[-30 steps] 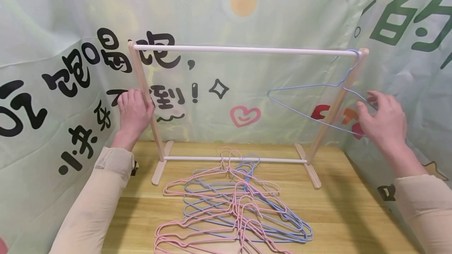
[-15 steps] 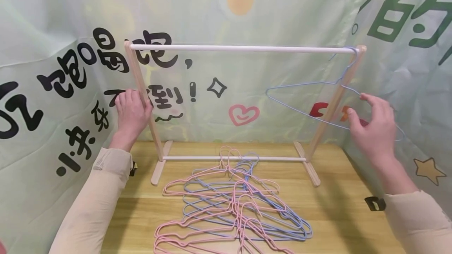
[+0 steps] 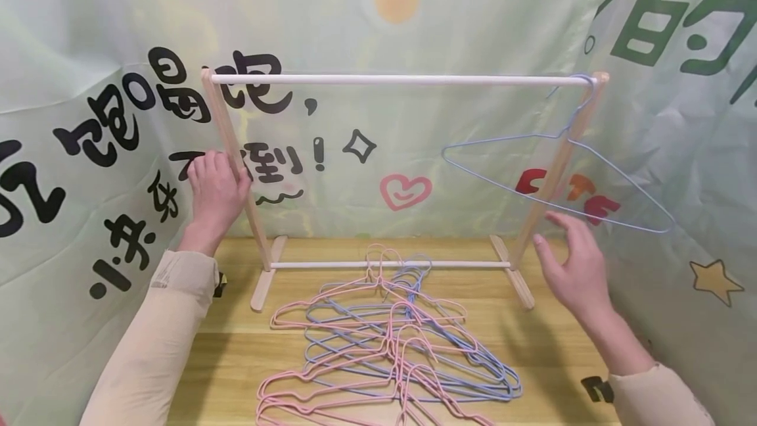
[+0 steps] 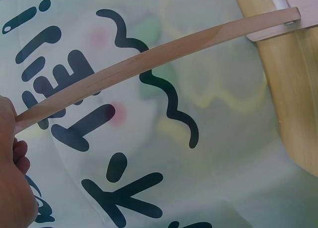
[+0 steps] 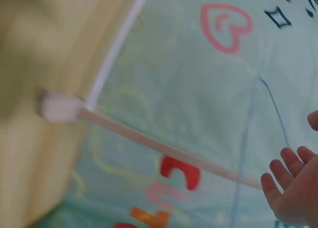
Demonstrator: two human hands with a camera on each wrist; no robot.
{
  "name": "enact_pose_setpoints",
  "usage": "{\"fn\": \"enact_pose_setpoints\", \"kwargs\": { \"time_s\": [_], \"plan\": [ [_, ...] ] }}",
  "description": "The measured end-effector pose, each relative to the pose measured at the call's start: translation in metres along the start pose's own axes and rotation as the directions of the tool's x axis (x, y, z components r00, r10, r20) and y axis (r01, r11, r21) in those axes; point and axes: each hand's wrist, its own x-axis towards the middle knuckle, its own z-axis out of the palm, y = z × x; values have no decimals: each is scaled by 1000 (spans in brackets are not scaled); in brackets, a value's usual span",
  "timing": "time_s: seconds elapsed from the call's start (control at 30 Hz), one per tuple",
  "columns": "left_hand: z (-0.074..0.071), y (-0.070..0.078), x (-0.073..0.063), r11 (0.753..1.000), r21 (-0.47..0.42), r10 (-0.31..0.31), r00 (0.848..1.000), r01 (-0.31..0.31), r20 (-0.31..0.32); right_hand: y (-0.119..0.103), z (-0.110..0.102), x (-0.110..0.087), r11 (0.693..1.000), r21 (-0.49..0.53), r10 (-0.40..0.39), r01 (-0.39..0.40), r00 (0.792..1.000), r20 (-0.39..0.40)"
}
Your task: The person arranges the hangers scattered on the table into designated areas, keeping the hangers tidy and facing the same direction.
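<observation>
Standing across centre of frame: rack [image 3: 384, 79]. Pile of pink and blue hangers [image 3: 391, 340] lies at lower centre. One blue hanger [image 3: 503, 140] hangs at upper right. Right hand [image 3: 576, 268] has just come lower, thumb and fingers apart, holding nothing; hanger seems released, bearing own weight. Left hand [image 3: 217, 192] grips left post [image 3: 227, 127]. Left wrist view adds curled fingertips [image 4: 21, 151]; only head view shows hook [image 3: 593, 89].

Printed pale-green cloth [image 3: 337, 12] lines 3 sides of a wood-grain tabletop [image 3: 236, 340].
</observation>
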Motion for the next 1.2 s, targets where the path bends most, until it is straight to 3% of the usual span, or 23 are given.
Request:
{"fn": "enact_pose_setpoints", "kwargs": {
  "time_s": [0.3,0.47,0.73,1.0,1.2],
  "plan": [
    [2,-4,1,1000,1,17,1000,-17,-17,9,33,-58,1000,-8,-13,14,988,155],
    [2,-4,0,999,0,32,999,-32,-24,13,46,-83,999,-29,36,-29,957,289],
    [1,-3,-1,1000,-5,25,1000,-25,-19,12,56,-102,989,-49,142,-136,856,497],
    [1,-4,-1,999,-4,36,999,-36,-22,15,65,-109,968,-46,210,-249,690,692],
    [2,-4,-1,999,3,41,999,-41,-25,17,69,-111,966,6,163,-259,628,761]
  ]
}}
